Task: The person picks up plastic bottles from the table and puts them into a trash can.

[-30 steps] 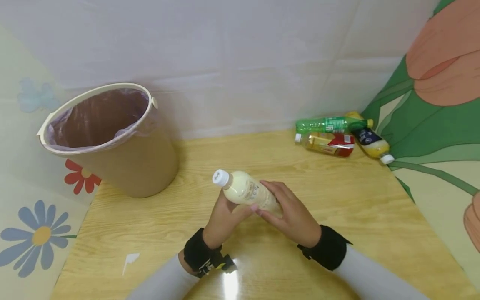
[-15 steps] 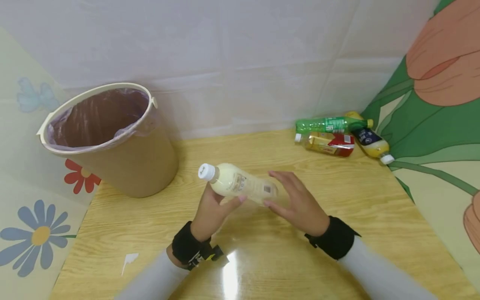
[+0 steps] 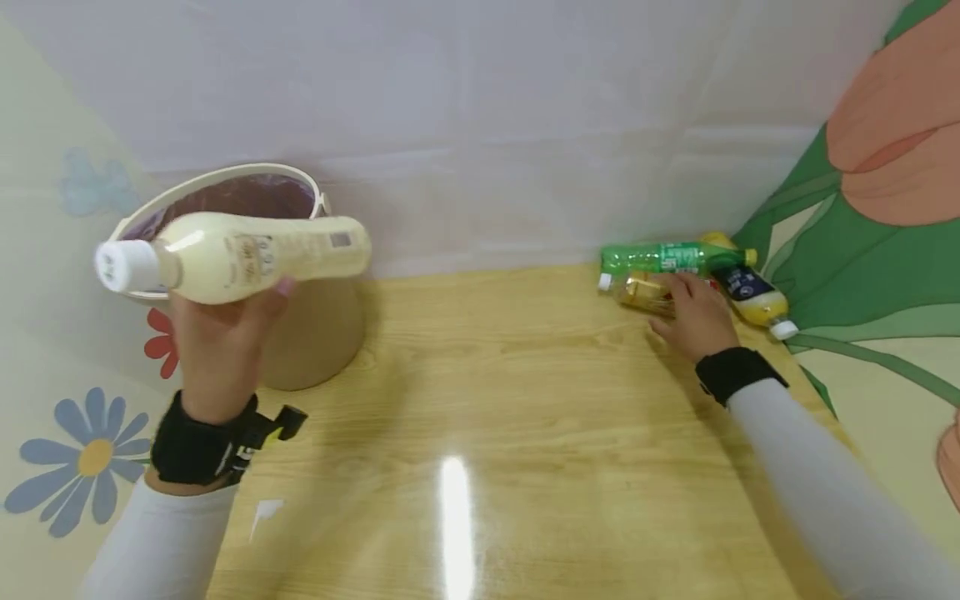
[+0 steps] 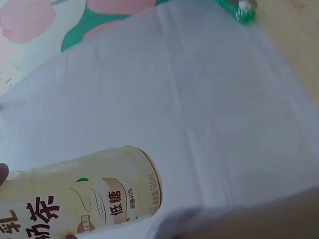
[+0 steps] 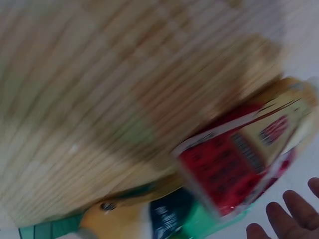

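Observation:
My left hand (image 3: 217,354) grips a cream-coloured milk tea bottle (image 3: 225,254) with a white cap. The bottle lies nearly level over the near side of the bin (image 3: 318,333), its cap pointing left. Its label and base end fill the lower left of the left wrist view. On the far right, my right hand (image 3: 697,321) is over a drink bottle (image 3: 637,293) with a gold and red label and white cap, hiding much of it. In the right wrist view its fingers (image 5: 294,214) are spread beside that bottle.
A green bottle (image 3: 652,257) lies against the back wall behind the gold and red one. A yellow bottle (image 3: 765,307) with a dark label lies at their right, by the painted side wall. The bin has a thin plastic liner (image 3: 247,196). A white scrap (image 3: 266,508) marks the front left.
My right hand has left the milk tea bottle and moved right to the lying bottles. My left hand has carried the milk tea bottle left and up to the bin.

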### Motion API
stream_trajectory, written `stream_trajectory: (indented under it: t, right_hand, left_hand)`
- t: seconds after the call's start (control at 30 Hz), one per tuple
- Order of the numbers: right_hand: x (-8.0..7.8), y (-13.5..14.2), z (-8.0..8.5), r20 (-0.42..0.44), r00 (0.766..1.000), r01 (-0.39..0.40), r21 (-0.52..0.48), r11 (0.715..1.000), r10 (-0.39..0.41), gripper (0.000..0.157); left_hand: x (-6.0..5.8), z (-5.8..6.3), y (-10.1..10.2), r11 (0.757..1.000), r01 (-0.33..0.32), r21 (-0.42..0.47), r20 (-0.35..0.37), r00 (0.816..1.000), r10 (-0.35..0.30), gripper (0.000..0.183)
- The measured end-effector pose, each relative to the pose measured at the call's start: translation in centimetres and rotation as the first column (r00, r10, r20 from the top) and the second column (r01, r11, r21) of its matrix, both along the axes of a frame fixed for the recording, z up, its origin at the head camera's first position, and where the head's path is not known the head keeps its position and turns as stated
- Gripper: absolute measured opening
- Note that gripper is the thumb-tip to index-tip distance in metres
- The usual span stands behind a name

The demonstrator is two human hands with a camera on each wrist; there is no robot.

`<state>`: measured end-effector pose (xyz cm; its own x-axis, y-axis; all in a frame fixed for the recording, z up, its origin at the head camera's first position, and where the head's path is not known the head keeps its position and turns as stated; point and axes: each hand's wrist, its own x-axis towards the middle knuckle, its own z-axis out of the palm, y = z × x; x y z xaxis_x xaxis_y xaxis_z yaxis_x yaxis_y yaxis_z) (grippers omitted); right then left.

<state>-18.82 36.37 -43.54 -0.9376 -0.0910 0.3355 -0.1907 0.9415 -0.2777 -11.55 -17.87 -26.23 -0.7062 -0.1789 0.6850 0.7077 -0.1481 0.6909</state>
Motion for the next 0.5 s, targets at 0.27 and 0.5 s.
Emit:
stream_trajectory:
  t: [0.27, 0.5]
  right_hand:
    - [-1.6, 4.1, -0.5, 0.089, 0.996, 0.015, 0.122, 0.992, -0.026, 0.081]
    - [-1.6, 4.6, -0.9, 0.096, 0.995, -0.009, 0.183, 0.983, -0.009, 0.076]
  left_hand:
    - [-0.6, 2.4, -5.2, 0.972, -0.234, 0.032, 0.057, 0.971, 0.232, 0.074]
    - [-1.3, 0.8, -6.7, 0.922, -0.337, -0.189, 0.225, 0.899, 0.375, 0.076]
